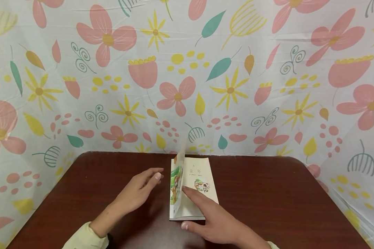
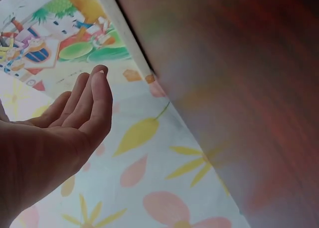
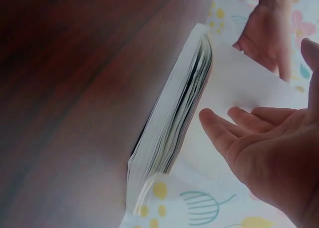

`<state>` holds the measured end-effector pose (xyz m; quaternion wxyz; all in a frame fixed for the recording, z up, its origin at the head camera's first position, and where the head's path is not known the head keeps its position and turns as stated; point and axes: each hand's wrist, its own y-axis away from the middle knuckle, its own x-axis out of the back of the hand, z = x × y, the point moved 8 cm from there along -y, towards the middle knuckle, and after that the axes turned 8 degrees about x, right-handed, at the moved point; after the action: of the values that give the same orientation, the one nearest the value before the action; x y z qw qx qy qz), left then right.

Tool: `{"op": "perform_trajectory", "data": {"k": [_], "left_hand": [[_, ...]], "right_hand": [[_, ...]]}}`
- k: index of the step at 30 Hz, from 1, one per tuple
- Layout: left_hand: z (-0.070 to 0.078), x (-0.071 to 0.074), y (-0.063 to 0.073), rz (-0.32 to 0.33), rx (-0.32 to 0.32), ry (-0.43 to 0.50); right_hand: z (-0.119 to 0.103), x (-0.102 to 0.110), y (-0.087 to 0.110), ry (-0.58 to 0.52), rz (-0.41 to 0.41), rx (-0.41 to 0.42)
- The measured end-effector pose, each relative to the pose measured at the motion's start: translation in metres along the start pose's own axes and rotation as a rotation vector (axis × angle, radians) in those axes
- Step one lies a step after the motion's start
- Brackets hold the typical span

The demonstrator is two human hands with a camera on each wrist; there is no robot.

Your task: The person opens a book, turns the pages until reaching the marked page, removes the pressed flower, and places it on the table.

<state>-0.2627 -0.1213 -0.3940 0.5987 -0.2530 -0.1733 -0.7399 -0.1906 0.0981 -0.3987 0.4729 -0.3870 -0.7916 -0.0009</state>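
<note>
A paperback book (image 1: 202,204) lies on the dark brown table. Its colourfully illustrated front cover (image 1: 175,183) stands raised at the left, nearly upright, above a cream page with a title and a small picture. My right hand (image 1: 215,218) is over the lower part of the book, fingers extended, tips close to the inner side of the raised cover; whether they touch it I cannot tell. To the left of the book, my left hand (image 1: 135,193) hovers with loosely bent fingers and holds nothing. In the left wrist view, the cover's picture (image 2: 75,33) shows beyond that hand.
The dark brown table (image 1: 283,193) reaches back to a hanging cloth (image 1: 180,62) printed with flowers and leaves. The cloth also surrounds the table at both sides. The thick stack of page edges (image 3: 174,118) shows in the right wrist view.
</note>
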Motion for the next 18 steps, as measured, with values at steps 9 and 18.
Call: {"op": "perform_trajectory", "data": {"k": [9, 18], "left_hand": [[0.007, 0.018, -0.001, 0.014, -0.027, 0.105], [0.002, 0.039, -0.001, 0.084, 0.024, 0.096]], "right_hand": [[-0.01, -0.013, -0.009, 0.025, -0.061, 0.046], [-0.015, -0.023, -0.012, 0.029, -0.128, 0.06]]}}
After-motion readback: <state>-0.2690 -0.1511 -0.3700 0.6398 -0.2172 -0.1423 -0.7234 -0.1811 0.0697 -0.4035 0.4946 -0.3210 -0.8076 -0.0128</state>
